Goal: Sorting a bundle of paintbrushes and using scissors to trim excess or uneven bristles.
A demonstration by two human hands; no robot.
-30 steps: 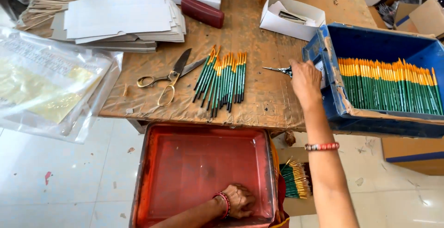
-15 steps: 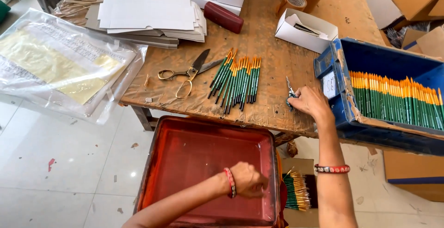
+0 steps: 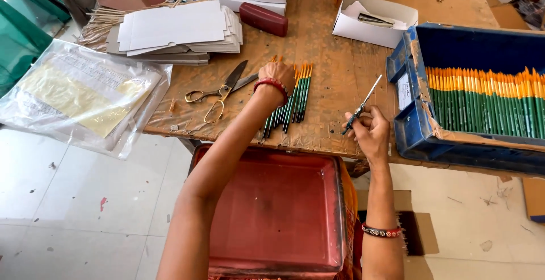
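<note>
Beside the large scissors (image 3: 218,91), the left hand (image 3: 278,75) lies curled over the loose brushes (image 3: 292,99) on the table (image 3: 335,58). The right hand (image 3: 372,135) pinches small snips (image 3: 359,108), pointing toward the blue crate (image 3: 417,126). A careless sweep could roll brushes off the near edge.

Between my left hand (image 3: 278,74) and my right hand (image 3: 370,132) lies an open strip of worn wooden tabletop (image 3: 335,81) where a hand could pass. On the left, large metal scissors (image 3: 222,90) and a stack of white card sheets (image 3: 176,30) block the way; on the right stands the tall wall of a blue plastic crate (image 3: 411,115). Farther back, an open white cardboard box (image 3: 374,21) and a dark red case (image 3: 263,19) close it off.
</note>
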